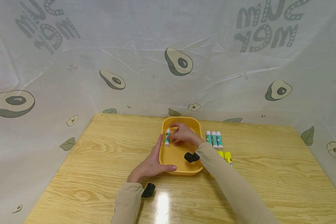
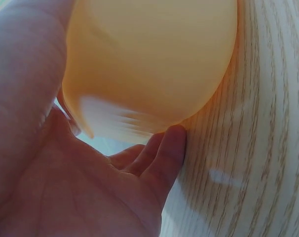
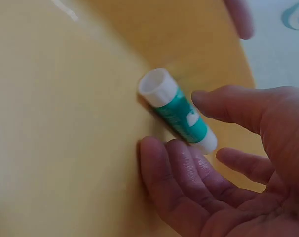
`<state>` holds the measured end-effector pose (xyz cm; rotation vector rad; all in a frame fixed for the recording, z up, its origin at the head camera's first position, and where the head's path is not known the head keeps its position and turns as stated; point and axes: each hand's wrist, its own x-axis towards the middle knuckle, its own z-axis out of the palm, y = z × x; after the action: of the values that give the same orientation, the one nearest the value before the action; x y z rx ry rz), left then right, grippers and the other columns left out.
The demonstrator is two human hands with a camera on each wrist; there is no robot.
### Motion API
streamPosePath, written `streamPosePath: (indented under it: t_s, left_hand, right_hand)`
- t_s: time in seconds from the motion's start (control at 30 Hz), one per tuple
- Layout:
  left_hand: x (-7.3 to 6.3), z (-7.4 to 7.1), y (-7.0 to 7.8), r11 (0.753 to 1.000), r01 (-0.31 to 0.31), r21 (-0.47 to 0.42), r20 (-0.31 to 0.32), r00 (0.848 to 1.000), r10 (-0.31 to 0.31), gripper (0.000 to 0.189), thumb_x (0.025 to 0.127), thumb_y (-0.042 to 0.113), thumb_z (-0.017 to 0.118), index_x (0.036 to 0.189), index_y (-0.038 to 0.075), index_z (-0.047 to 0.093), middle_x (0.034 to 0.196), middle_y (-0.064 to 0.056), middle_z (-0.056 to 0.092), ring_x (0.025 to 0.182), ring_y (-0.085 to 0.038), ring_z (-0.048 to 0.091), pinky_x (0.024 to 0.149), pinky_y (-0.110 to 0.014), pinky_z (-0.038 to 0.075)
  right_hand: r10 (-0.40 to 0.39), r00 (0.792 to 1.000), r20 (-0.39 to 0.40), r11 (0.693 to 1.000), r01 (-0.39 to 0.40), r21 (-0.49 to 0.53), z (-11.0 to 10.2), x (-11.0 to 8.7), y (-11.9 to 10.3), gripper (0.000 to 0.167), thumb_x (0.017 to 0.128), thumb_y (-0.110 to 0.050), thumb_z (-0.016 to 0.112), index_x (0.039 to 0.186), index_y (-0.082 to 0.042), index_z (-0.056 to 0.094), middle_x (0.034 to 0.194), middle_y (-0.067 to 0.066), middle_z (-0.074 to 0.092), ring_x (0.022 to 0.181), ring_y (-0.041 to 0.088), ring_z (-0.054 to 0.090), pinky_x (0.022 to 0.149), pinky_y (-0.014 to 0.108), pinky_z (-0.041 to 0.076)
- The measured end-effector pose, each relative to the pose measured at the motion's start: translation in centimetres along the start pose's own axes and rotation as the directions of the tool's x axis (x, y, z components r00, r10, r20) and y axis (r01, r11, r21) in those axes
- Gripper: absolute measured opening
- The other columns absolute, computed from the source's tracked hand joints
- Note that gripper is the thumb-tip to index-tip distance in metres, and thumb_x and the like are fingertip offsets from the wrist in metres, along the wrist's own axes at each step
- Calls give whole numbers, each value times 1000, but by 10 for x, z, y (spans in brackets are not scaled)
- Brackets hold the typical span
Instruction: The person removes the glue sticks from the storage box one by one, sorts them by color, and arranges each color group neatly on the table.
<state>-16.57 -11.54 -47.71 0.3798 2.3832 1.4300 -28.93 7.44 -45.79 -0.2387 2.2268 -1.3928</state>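
Observation:
A glue stick (image 3: 181, 111) with a teal label and white ends lies along the left side inside a yellow plastic tray (image 1: 182, 160). My right hand (image 1: 183, 133) reaches into the tray over it. In the right wrist view, this hand's thumb and fingers are spread on either side of the glue stick, without a visible grip. My left hand (image 1: 152, 161) holds the tray's near left corner, thumb over the front rim and fingers along the outer left wall. The left wrist view shows the fingertips against the tray's outside (image 2: 154, 59), close to the tabletop.
Three teal-and-white glue sticks (image 1: 214, 140) lie side by side right of the tray. Nearer me are yellow glue sticks (image 1: 228, 158), partly hidden by my right forearm. A pale printed sheet (image 1: 145, 62) hangs behind the wooden table (image 1: 100, 161).

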Motion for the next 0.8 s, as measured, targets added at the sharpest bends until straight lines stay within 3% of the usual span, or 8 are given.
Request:
streamPosePath:
  t_s: [0.23, 0.43, 0.8]
  left_hand:
    - [0, 0, 0, 1000, -3, 16, 0, 1000, 3, 132, 79, 58, 82, 161, 40, -19, 174, -4, -5, 159, -33, 7, 124, -61, 23]
    - [0, 0, 0, 1000, 0, 21, -3, 1000, 0, 131, 79, 58, 82, 161, 41, -19, 174, -3, -5, 159, -32, 8, 124, -61, 23]
    - [0, 0, -1, 1000, 6, 19, 0, 1000, -6, 129, 80, 58, 81, 160, 43, -19, 174, -1, -8, 160, -33, 2, 124, -63, 21]
  right_hand:
    - [15, 1000, 1, 995, -14, -102, 4, 1, -1, 72, 88, -13, 80, 150, -2, 45, 91, 8, 59, 62, 18, 61, 66, 28, 60]
    - [18, 1000, 1, 993, -18, -119, 4, 0, -2, 72, 88, -14, 81, 150, -3, 46, 90, 7, 60, 60, 18, 62, 67, 29, 60]
    - [29, 1000, -2, 991, -29, -132, 5, 1, -2, 59, 83, -14, 85, 130, -4, 51, 93, 9, 62, 64, 20, 63, 68, 30, 60]
